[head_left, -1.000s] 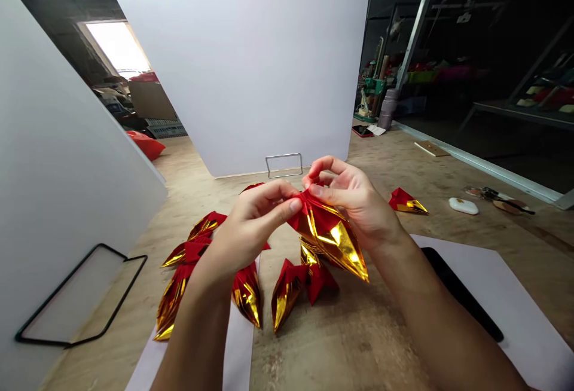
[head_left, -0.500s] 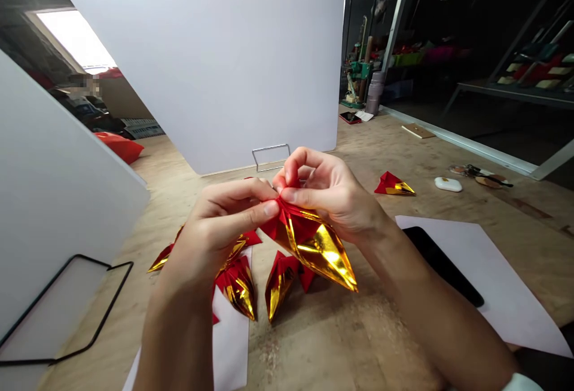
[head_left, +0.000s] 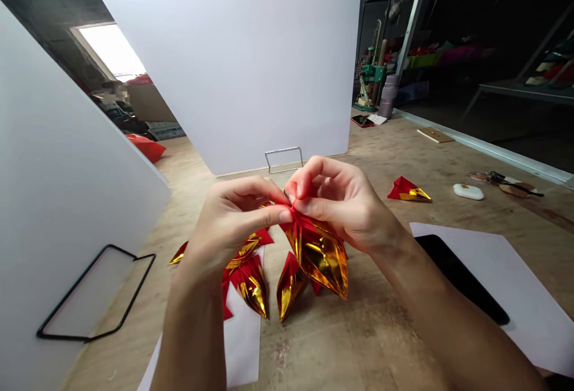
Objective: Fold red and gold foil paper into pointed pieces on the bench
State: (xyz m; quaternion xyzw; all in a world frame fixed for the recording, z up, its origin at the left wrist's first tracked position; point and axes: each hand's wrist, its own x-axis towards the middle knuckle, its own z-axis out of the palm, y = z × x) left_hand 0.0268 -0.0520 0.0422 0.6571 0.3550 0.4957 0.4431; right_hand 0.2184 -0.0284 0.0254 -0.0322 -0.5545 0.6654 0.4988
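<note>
Both hands pinch the narrow gathered end of a red and gold folded foil paper piece (head_left: 323, 259), held up over the table. My left hand (head_left: 237, 214) grips it from the left between thumb and fingers. From the right, the thumb and curled fingers of my right hand (head_left: 343, 202) close on the same end. A small dark bit shows between the fingertips, too small to name. Beneath the hands lie more folded red and gold pieces (head_left: 252, 286), one of them (head_left: 289, 286) just left of the held piece. Another folded piece (head_left: 407, 190) lies apart at the right.
A black phone (head_left: 461, 277) rests on white paper (head_left: 529, 277) at right. Beyond are a white case (head_left: 468, 192) and keys (head_left: 495, 179). White boards (head_left: 251, 68) on wire stands (head_left: 96, 295) rise behind and at left. A lilac bottle (head_left: 388, 97) stands at the back.
The held piece has swung so its gold tip points more downward. Both hands keep their pinch. The whole view has shifted, so things appear farther right.
</note>
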